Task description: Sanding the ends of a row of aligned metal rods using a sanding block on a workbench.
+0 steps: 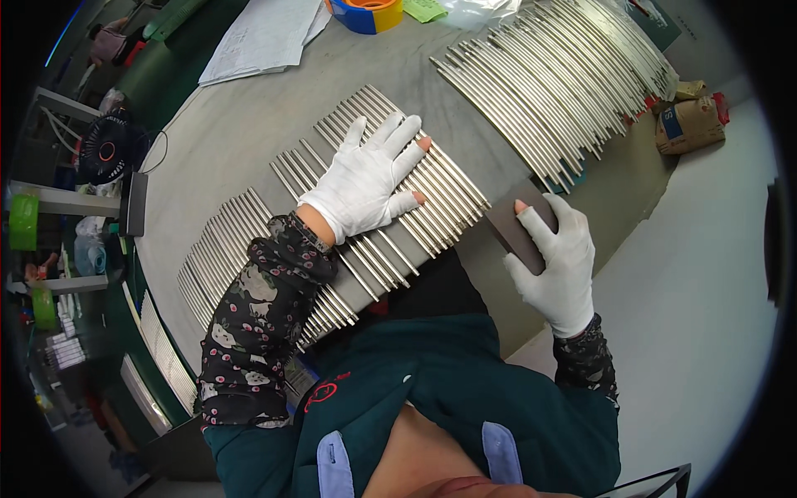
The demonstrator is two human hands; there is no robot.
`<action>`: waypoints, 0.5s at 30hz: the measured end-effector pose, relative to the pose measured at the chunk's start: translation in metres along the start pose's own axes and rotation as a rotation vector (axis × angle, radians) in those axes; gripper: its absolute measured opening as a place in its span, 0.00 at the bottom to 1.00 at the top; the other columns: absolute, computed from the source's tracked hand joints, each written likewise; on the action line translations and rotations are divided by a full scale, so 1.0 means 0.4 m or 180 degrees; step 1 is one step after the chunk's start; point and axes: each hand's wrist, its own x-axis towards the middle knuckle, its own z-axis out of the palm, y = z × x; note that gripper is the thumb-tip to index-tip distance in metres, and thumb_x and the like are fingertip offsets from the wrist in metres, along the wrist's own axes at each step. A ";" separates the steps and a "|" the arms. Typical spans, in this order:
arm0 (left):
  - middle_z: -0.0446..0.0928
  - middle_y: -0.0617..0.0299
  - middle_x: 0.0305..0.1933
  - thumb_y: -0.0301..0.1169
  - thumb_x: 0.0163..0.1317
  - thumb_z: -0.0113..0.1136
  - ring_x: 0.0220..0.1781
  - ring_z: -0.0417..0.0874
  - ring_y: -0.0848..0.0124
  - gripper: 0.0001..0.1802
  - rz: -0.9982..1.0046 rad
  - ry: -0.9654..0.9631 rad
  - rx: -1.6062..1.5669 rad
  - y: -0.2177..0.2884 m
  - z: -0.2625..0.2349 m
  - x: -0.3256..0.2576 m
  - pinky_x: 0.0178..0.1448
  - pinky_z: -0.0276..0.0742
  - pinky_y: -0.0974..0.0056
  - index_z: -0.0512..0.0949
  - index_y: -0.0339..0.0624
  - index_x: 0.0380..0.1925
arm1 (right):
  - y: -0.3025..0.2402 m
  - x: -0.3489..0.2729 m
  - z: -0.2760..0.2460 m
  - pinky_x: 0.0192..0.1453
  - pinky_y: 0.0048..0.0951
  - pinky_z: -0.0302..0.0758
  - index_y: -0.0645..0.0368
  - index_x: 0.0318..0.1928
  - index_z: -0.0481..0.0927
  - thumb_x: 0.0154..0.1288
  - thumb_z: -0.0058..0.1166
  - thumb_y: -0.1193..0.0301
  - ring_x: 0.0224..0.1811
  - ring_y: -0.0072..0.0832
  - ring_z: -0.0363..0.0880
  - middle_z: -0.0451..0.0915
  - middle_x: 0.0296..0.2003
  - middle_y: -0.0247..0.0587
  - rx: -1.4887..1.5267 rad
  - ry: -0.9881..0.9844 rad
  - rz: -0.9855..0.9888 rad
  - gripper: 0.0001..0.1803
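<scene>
Under the left hand (pixel 369 178) a row of rods (pixel 452 184) lies on the table (pixel 220 153); ahead of that hand are papers (pixel 264 40) and a tape roll (pixel 355 20). A block (pixel 508 221) sits at the right hand (pixel 560 261), with the 2nd row (pixel 552 79) ahead and a bag (pixel 691 126) farther right.

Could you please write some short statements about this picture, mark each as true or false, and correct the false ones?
1. The left hand rests on the rods. True.
2. The right hand is empty. False: it holds a dark block.
3. A second bunch of rods lies farther right. True.
4. The left sleeve is plain white. False: it is dark with a print.
5. The papers lie left of the blue-yellow roll. True.
</scene>
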 end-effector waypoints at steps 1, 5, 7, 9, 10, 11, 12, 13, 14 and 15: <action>0.55 0.47 0.76 0.55 0.67 0.47 0.78 0.52 0.47 0.38 -0.0004 0.0002 -0.0004 0.000 0.001 0.002 0.76 0.46 0.37 0.59 0.43 0.71 | -0.005 0.002 0.002 0.54 0.43 0.72 0.50 0.54 0.78 0.42 0.70 0.66 0.51 0.45 0.71 0.70 0.54 0.50 0.0027 0.0036 -0.0059 0.33; 0.55 0.46 0.75 0.55 0.67 0.47 0.78 0.52 0.47 0.39 -0.0015 0.0013 -0.0084 -0.002 0.004 0.005 0.76 0.46 0.37 0.60 0.42 0.70 | -0.021 0.014 0.012 0.53 0.42 0.72 0.50 0.54 0.78 0.42 0.70 0.67 0.51 0.45 0.71 0.70 0.54 0.50 0.0022 -0.0031 -0.0038 0.32; 0.55 0.46 0.75 0.55 0.67 0.47 0.78 0.52 0.47 0.39 -0.0016 0.0004 -0.0103 -0.003 0.004 0.006 0.76 0.45 0.37 0.61 0.41 0.70 | -0.025 0.019 0.020 0.51 0.42 0.72 0.49 0.54 0.78 0.43 0.70 0.66 0.51 0.45 0.71 0.70 0.55 0.50 0.0023 0.0006 -0.0110 0.32; 0.55 0.46 0.75 0.56 0.67 0.46 0.77 0.53 0.47 0.39 -0.0006 0.0036 -0.0086 -0.003 0.005 0.005 0.76 0.45 0.37 0.60 0.41 0.70 | -0.033 0.022 0.023 0.51 0.42 0.72 0.49 0.55 0.78 0.43 0.70 0.66 0.51 0.45 0.72 0.70 0.55 0.51 0.0005 0.0002 -0.0130 0.32; 0.55 0.46 0.75 0.56 0.67 0.46 0.77 0.53 0.47 0.39 -0.0015 0.0035 -0.0088 -0.003 0.004 0.004 0.76 0.45 0.37 0.60 0.41 0.70 | -0.037 0.025 0.026 0.50 0.42 0.72 0.49 0.55 0.78 0.44 0.70 0.65 0.51 0.45 0.72 0.70 0.55 0.51 -0.0011 0.0004 -0.0151 0.32; 0.55 0.46 0.75 0.56 0.67 0.47 0.77 0.53 0.47 0.39 -0.0015 0.0045 -0.0080 -0.003 0.003 0.003 0.76 0.45 0.37 0.60 0.41 0.70 | -0.041 0.030 0.030 0.50 0.42 0.72 0.49 0.55 0.78 0.44 0.70 0.65 0.51 0.45 0.72 0.70 0.55 0.51 -0.0007 -0.0001 -0.0158 0.32; 0.55 0.46 0.75 0.56 0.67 0.47 0.77 0.52 0.47 0.40 -0.0010 0.0046 -0.0078 -0.003 0.006 0.003 0.76 0.45 0.37 0.60 0.41 0.70 | -0.045 0.033 0.039 0.50 0.42 0.72 0.49 0.55 0.78 0.45 0.69 0.65 0.50 0.45 0.72 0.70 0.54 0.52 -0.0126 -0.0010 -0.0185 0.31; 0.55 0.46 0.75 0.56 0.67 0.47 0.77 0.52 0.47 0.40 -0.0015 0.0035 -0.0084 -0.003 0.006 0.004 0.76 0.45 0.37 0.60 0.41 0.70 | -0.049 0.036 0.048 0.49 0.41 0.72 0.49 0.55 0.78 0.46 0.69 0.65 0.50 0.45 0.72 0.70 0.54 0.52 -0.0244 -0.0019 -0.0213 0.31; 0.55 0.46 0.75 0.56 0.67 0.47 0.78 0.52 0.47 0.40 -0.0009 0.0014 -0.0073 -0.003 0.004 0.006 0.76 0.46 0.37 0.60 0.41 0.70 | -0.055 0.051 0.060 0.49 0.41 0.72 0.49 0.55 0.78 0.46 0.69 0.65 0.50 0.45 0.72 0.70 0.54 0.52 -0.0235 -0.0029 -0.0211 0.31; 0.55 0.46 0.75 0.56 0.67 0.48 0.78 0.52 0.47 0.40 0.0019 -0.0003 -0.0071 -0.001 0.001 0.008 0.76 0.46 0.37 0.60 0.41 0.70 | -0.064 0.076 0.070 0.48 0.41 0.72 0.49 0.55 0.78 0.47 0.68 0.65 0.49 0.45 0.72 0.70 0.54 0.53 -0.0304 0.0044 -0.0249 0.30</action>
